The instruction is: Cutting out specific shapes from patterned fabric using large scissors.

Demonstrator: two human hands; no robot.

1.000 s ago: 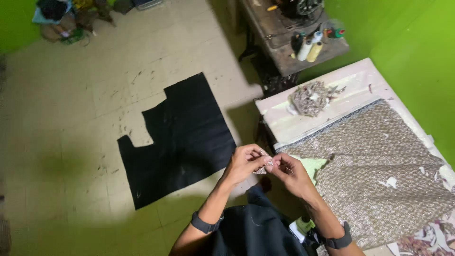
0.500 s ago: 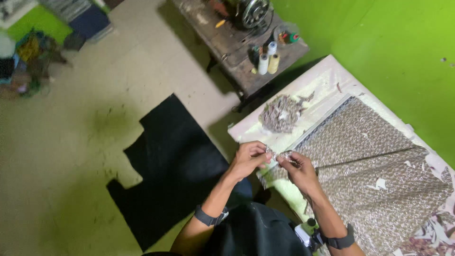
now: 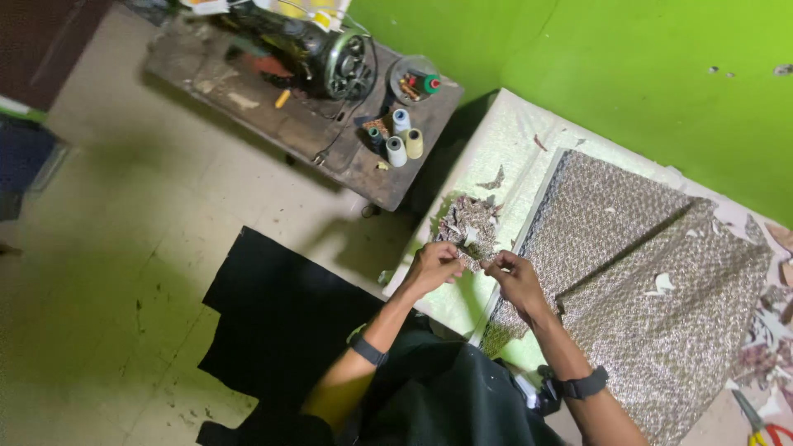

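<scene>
Pinching small patterned scrap [image 3: 472, 263] between both hands, left hand [image 3: 434, 266] and right hand [image 3: 516, 281] closed on its ends, held above near edge of surface [image 3: 512, 149]. Likely sorting or trimming step; next move needs steady grip. Scrap pile [image 3: 467, 225] just beyond, patterned fabric [image 3: 644, 272] right, sewing machine [image 3: 306, 45] and thread spools [image 3: 401, 136] behind.

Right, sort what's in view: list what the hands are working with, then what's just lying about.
In hand:
left hand
right hand
small fabric scrap pinched between them
heap of patterned fabric scraps
brown patterned cloth spread on the table

Lying about:
black sewing machine
thread spools on the wooden bench
black fabric piece on the floor
red-handled scissors
</scene>
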